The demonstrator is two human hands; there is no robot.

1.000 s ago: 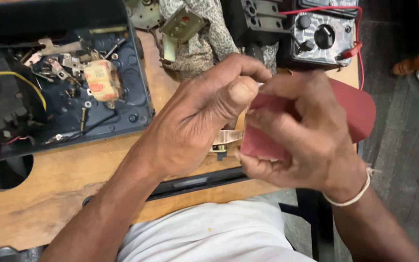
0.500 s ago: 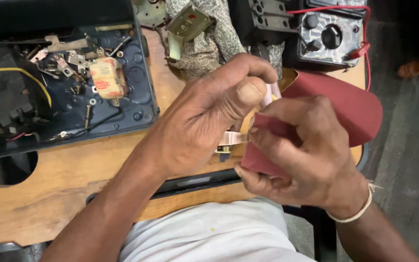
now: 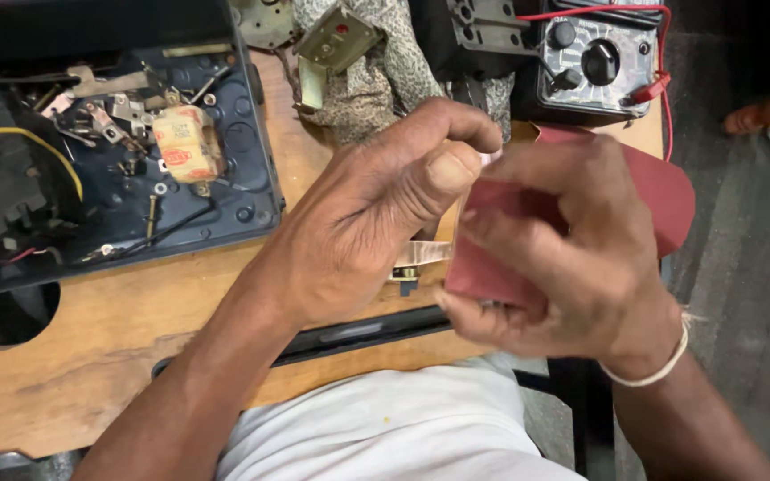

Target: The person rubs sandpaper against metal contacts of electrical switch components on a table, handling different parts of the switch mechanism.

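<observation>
Small metal strip (image 3: 425, 254) is pinched in left hand (image 3: 358, 232); thumb pressed vs. curled index finger, other fingers folded in. Strip pokes out below the fist, over the wooden bench (image 3: 91, 356) edge, w/ a small dark part at its lower end. Right hand (image 3: 572, 267) is closed on a folded dark-red abrasive sheet (image 3: 492, 258); fingers pressed together round the fold, sheet touching the strip's end. Rest of sheet lies flat behind the hand.

Judgement, step in hand: strip looks to be rubbed clean. Best done w/ strip gripped close to the worked end so it isn't bent; light, short strokes along its length; fold kept tight on both faces.

Containers: 1 open dark-blue plastic housing (image 3: 256, 178) at left of bench. Held inside: cream-coloured wound coil (image 3: 187, 142), metal levers and brackets, yellow wire (image 3: 20, 138), small screws. Contents partly in shadow, not fully told. Analogue test meter (image 3: 594, 62) w/ red lead sits at far edge, well apart from housing.
</observation>
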